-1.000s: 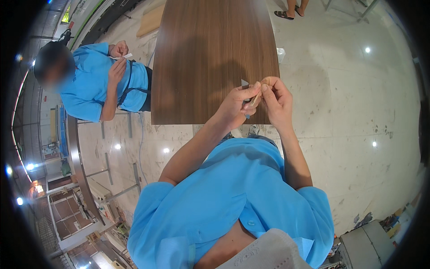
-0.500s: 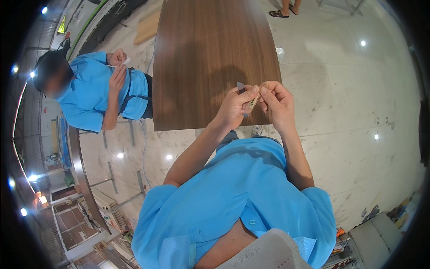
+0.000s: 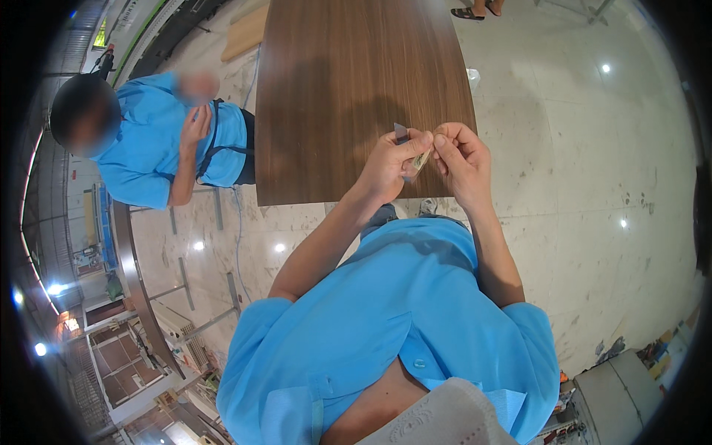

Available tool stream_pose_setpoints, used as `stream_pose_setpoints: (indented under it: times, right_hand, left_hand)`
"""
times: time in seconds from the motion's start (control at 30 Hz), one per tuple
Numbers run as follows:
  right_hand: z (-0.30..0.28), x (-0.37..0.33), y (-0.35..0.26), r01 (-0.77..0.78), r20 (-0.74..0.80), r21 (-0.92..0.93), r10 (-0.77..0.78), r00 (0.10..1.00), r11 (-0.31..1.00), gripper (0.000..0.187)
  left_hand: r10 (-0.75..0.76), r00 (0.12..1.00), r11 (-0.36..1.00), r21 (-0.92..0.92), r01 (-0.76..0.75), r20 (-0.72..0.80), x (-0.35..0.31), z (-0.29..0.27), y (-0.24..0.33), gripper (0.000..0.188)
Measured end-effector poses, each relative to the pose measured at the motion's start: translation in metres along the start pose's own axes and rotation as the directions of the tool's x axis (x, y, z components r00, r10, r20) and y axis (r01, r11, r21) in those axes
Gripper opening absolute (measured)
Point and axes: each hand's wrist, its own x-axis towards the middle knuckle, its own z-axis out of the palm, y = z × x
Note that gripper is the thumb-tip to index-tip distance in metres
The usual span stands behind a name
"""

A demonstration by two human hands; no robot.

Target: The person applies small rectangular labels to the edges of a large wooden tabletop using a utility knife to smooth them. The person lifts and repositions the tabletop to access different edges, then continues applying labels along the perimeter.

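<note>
My left hand (image 3: 389,165) is closed around a small flat item; a grey, pointed blade-like end (image 3: 400,132) sticks out above its fingers. Below the thumb shows a narrow yellowish strip (image 3: 420,160) with dark marks, in the same grip. Whether the two are one piece I cannot tell. My right hand (image 3: 463,159) is pinched shut, thumb against forefinger, its tips touching or almost touching my left thumb near the strip's upper end. What it pinches is too small to make out. Both hands are above the near right part of a brown wood-grain tabletop (image 3: 326,141).
At the left, a co-worker in a blue shirt (image 3: 148,178) stands beside the table, hands raised at the chest. A light wooden board (image 3: 245,35) lies beyond. Another person's sandalled feet (image 3: 469,13) show at the top. Metal frames (image 3: 185,285) stand on the tiled floor at left.
The view has shifted slightly, so the table edge sits a little higher. My hands keep the same close pinch. The co-worker's hands have moved apart, one of them now blurred.
</note>
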Motion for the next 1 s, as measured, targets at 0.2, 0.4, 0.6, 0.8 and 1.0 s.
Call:
stream_pose_setpoints:
  times: [0.2,0.4,0.6,0.8,1.0]
  right_hand:
    - [0.006,-0.005,0.004,0.055,-0.036,-0.128,-0.06,0.998,0.99,0.012]
    - [0.01,-0.006,0.006,0.133,-0.022,-0.272,-0.144,0.989,0.953,0.011]
    - [0.007,-0.009,0.007,0.056,-0.017,-0.157,-0.06,0.998,0.986,0.013]
    - [0.008,-0.012,0.009,0.018,-0.041,-0.075,-0.021,0.999,0.997,0.013]
    - [0.01,-0.014,0.005,-0.057,-0.031,-0.06,0.055,0.998,0.997,0.011]
  left_hand:
    - [-0.064,0.998,0.996,-0.06,0.065,0.021,0.001,-0.001,-0.005,0.024]
    - [-0.141,0.985,0.977,-0.148,0.155,0.1,-0.001,-0.005,-0.007,0.023]
    - [0.006,1.0,1.0,0.011,-0.007,0.012,-0.006,-0.007,-0.003,0.019]
    - [0.107,0.993,0.987,0.124,-0.101,-0.048,-0.017,-0.006,0.002,0.016]
    - [0.194,0.981,0.946,0.263,-0.191,0.017,-0.023,-0.009,0.004,0.016]
